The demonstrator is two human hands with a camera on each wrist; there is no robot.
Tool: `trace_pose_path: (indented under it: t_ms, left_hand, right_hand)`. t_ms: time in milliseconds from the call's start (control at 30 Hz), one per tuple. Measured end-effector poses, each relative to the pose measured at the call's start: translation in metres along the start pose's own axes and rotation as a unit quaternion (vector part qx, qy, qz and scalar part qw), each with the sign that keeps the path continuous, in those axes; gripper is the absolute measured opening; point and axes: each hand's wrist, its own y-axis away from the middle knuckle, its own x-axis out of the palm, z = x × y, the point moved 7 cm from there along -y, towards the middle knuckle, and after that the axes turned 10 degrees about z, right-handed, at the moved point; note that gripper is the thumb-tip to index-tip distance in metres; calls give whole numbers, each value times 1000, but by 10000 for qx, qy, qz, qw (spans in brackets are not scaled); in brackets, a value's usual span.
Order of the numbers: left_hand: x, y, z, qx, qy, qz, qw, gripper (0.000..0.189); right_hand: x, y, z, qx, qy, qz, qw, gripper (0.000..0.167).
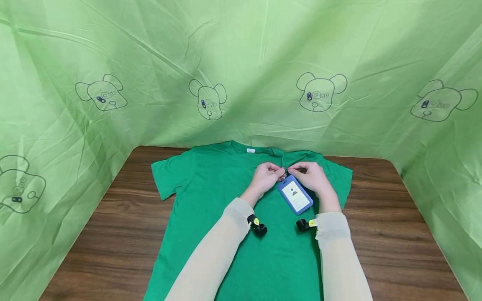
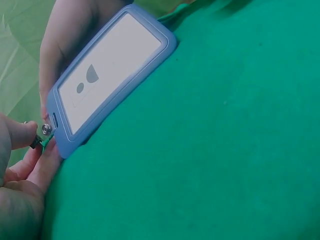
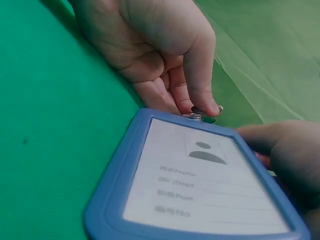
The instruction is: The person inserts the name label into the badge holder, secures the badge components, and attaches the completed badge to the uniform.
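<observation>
A green T-shirt (image 1: 211,213) is spread out with its collar at the far side. A blue-framed badge holder (image 1: 295,195) hangs slanted over its upper right chest, its white card face up. Just above the holder, my left hand (image 1: 265,177) pinches a small metal badge clip (image 2: 36,142) between thumb and finger. A bit of green cloth shows at the clip's mouth, beside the round snap (image 2: 46,129). My right hand (image 1: 312,177) is close beside, thumb and finger pinching the shirt cloth near the clip; the holder partly hides these fingers in the left wrist view.
The shirt lies on a brown wooden table (image 1: 380,217). Green curtains (image 1: 260,50) with printed bear heads enclose the back and both sides. A small black wrist camera (image 1: 260,229) sits at the left cuff, another wrist camera (image 1: 302,225) at the right cuff.
</observation>
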Motion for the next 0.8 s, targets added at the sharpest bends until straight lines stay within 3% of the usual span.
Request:
trace_pose_path:
  t_ms: [300, 533, 800]
  left_hand:
    - [-1, 2, -1, 21, -87, 14, 10000, 12]
    - [-2, -1, 2, 281, -150, 286, 9991, 12]
    - [-3, 2, 1, 393, -567, 507, 9963, 17]
  right_hand:
    - [10, -2, -2, 455, -575, 188, 9971, 55]
    - [15, -4, -5, 548, -854, 196, 9946, 58]
    - [16, -5, -14, 580, -1568, 163, 9858, 55]
